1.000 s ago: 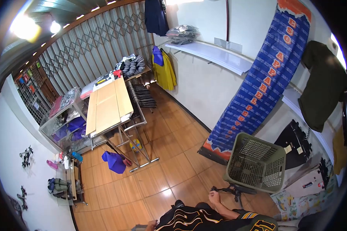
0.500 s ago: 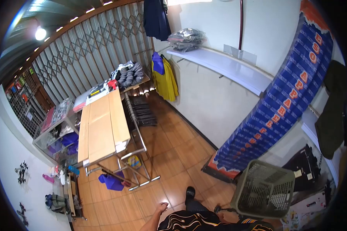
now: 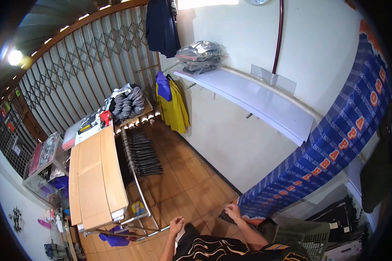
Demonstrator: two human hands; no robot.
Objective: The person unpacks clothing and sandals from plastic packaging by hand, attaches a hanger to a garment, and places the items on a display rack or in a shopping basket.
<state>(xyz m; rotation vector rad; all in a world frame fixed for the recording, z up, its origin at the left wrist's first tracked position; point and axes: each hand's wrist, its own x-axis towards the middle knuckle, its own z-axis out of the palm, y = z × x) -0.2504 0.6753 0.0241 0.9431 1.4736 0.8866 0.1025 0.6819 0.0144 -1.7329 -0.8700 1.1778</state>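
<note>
The long table [image 3: 140,198] carries flat cardboard sheets [image 3: 93,174], with folded clothes [image 3: 128,102] piled at its far end. The white wall shelf [image 3: 265,104] holds bagged garments [image 3: 200,54]. The blue banner [image 3: 326,161] stands on the wooden floor [image 3: 183,182].

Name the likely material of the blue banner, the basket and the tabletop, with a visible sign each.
Blue banner: cloth or vinyl, matte; printed, no glare. Basket: likely moulded plastic, grey-green, gridded walls. Tabletop: perhaps cardboard or plywood sheets, matte tan, seams visible.
</note>
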